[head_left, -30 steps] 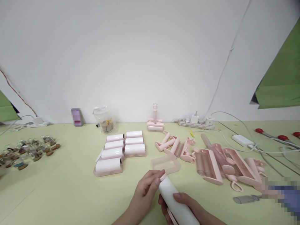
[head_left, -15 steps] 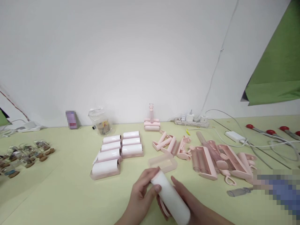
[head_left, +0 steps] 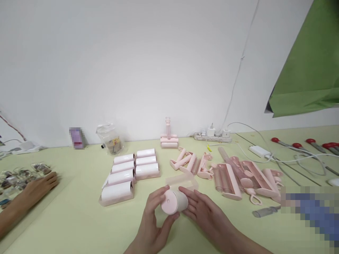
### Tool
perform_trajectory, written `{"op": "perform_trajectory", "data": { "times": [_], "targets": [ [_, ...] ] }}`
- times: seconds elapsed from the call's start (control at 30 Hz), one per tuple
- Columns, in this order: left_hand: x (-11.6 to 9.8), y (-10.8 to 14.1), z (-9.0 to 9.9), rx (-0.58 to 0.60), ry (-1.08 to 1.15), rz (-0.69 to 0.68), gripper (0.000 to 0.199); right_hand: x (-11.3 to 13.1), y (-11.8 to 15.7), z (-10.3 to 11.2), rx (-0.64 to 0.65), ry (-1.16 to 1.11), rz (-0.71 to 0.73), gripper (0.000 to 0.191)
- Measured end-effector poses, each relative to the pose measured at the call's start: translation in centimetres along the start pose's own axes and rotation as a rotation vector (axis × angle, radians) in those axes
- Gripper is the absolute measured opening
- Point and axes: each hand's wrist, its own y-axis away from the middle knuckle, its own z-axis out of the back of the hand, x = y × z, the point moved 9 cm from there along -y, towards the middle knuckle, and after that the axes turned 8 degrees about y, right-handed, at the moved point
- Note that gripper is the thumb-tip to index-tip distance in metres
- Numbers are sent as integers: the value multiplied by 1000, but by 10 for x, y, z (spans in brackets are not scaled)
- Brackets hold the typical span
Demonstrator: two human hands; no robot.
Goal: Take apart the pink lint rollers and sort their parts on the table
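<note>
Between my two hands is a white lint roller [head_left: 182, 201] whose round pink end faces me, with a small hole in it. My left hand [head_left: 153, 220] grips this end between thumb and fingers. My right hand [head_left: 208, 211] supports the roll's other side, its fingers lying along and behind it. Just behind the roller lies a translucent pale pink cover [head_left: 182, 180]. Left of my hands stand two rows of white rolls [head_left: 118, 192] in pale pink covers. Pink roller frames and clear handles [head_left: 227, 181] lie in a loose group to the right.
A co-worker's hand [head_left: 43, 185] reaches over small glass jars at the left. Along the wall stand a plastic bag [head_left: 112, 139], an assembled pink roller set [head_left: 168, 140] and a power strip [head_left: 212, 137]. White cables and red-tipped tools [head_left: 298, 145] lie at the right.
The lint roller has turned from slanting lengthwise to showing its pink end towards me. My right hand has shifted up beside it. A co-worker's hand has appeared at the left.
</note>
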Motion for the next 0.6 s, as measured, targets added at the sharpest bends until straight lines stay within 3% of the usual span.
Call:
{"op": "perform_trajectory", "data": {
  "times": [0.1, 0.27, 0.47, 0.53, 0.6],
  "targets": [
    [-8, 2, -4, 37, 32, -87, 45, 3, 2, 0, -6, 30, 25, 38],
    [-23, 7, -16, 163, -100, -207, 53, 9, 4, 0, 5, 220, 98, 48],
    [-22, 24, -14, 75, -218, -248, 36, 12, 10, -6, 45, 526, 192, 94],
    [-23, 35, -18, 93, -170, -317, 32, 8, 12, -8, 75, 630, 178, 110],
    [-12, 41, -26, 141, -22, -233, 23, 3, 15, -7, 65, 744, 132, 117]
  ]
}}
